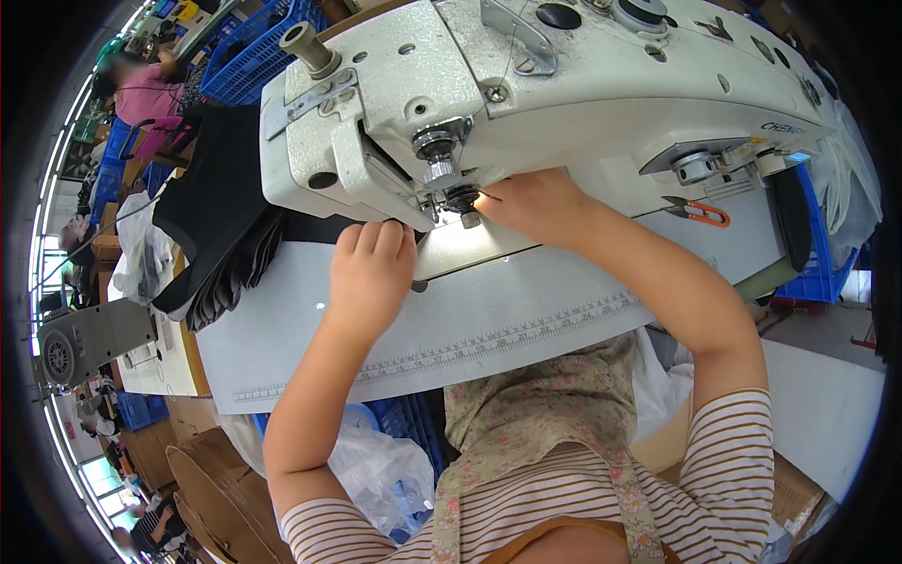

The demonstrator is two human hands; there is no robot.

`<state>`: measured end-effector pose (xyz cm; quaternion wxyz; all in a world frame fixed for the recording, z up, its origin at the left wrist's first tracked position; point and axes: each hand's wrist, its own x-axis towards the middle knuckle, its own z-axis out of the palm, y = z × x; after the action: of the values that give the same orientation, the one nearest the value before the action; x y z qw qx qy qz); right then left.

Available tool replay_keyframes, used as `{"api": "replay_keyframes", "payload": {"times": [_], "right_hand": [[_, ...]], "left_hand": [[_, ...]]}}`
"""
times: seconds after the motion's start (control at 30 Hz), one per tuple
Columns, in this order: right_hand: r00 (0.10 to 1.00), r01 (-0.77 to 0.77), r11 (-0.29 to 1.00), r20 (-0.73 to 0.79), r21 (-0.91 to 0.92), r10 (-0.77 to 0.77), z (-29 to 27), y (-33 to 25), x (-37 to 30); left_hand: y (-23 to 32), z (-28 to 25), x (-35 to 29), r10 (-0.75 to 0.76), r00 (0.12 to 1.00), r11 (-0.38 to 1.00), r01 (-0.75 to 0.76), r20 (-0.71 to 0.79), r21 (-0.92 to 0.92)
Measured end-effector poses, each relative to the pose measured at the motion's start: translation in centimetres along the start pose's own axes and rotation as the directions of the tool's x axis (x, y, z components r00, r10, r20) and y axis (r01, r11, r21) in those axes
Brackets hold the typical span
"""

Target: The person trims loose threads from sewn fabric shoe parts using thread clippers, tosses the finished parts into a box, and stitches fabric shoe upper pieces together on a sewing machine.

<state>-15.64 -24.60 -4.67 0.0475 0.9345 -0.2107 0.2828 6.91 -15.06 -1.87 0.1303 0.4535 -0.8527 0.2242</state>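
Observation:
A white sewing machine (376,75) spans the upper middle, its lamp lighting the needle area. My left hand (371,273) is closed just left of the needle area, its fingers curled over the edge of a black fabric piece (315,228) that lies under the machine head. My right hand (536,207) reaches in under the machine arm from the right. Its fingers are bent together right beside the dark thread tension dial (461,198); the fingertips are partly hidden, and whatever they pinch does not show. The grey-white table (451,329) carries a printed ruler along its front.
Stacked black fabric pieces (221,207) hang over the table's left side. Orange-handled thread snips (697,211) lie to the right, under the machine arm. A blue crate (258,52) stands at the back left. Below the table are plastic bags (381,470) and cardboard (216,489). People work at far left.

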Motion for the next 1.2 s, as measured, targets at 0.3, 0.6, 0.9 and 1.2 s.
{"api": "replay_keyframes", "payload": {"times": [0.3,0.6,0.9,1.2], "right_hand": [[0.990,0.135,0.990,0.051,-0.047,-0.132,0.7,0.1,-0.4],[0.984,0.151,0.983,0.110,-0.102,-0.140,0.4,-1.9,0.0],[0.987,0.066,0.975,0.155,-0.210,-0.033,1.2,-4.5,0.7],[0.984,-0.098,0.976,0.126,-0.193,0.123,2.6,-6.1,0.8]], "left_hand": [[0.2,-1.0,0.5,0.225,0.966,0.972,-0.231,0.130,0.034],[0.6,0.4,0.6,0.215,0.969,0.974,-0.222,0.125,0.045],[1.1,1.2,1.0,0.158,0.975,0.985,-0.166,0.154,0.043],[1.4,2.0,1.0,0.131,0.987,0.985,-0.140,0.093,0.102]]}}
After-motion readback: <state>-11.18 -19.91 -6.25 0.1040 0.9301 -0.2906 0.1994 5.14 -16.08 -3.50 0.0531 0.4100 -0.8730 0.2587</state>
